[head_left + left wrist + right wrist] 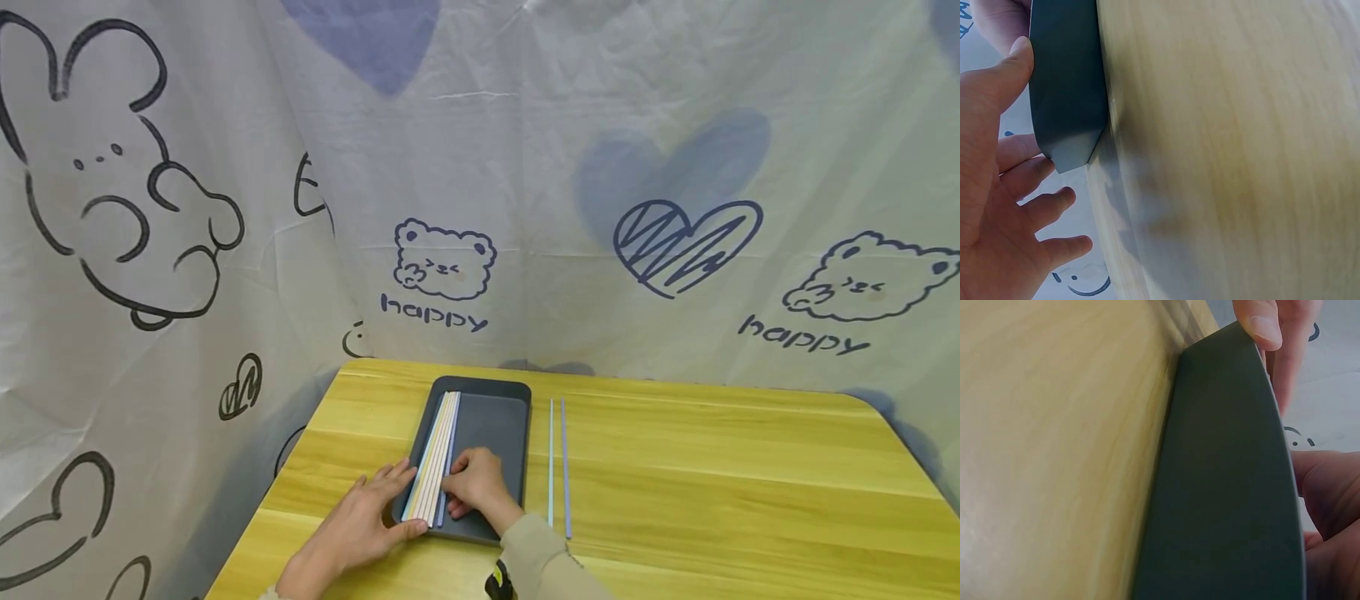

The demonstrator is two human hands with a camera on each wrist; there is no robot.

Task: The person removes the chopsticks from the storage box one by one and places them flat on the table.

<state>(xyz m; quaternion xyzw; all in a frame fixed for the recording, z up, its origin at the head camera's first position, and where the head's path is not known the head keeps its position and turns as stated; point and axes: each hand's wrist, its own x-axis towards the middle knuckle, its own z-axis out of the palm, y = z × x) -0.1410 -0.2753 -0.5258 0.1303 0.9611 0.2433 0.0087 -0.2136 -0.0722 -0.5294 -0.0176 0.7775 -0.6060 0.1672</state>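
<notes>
In the head view a dark grey tray (491,417) lies on the wooden table, holding a bundle of several thin sticks (433,467), mostly pale, with yellow and blue ones among them. My left hand (367,512) rests at the tray's near left corner, fingers spread along the left side and thumb at the near edge. Over the tray, my right hand (477,483) has bent fingers, its thumb and fingertips pinching a blue stick (452,446) on the bundle's right side. Both wrist views show the tray's outer wall (1069,81) up close, with fingers beyond its rim.
To the right of the tray, a light blue stick (551,458) and a purple-blue stick (566,467) lie side by side on the table (712,483). A printed cloth (540,275) hangs behind and to the left. Near my right sleeve is a small black-and-yellow object (498,579).
</notes>
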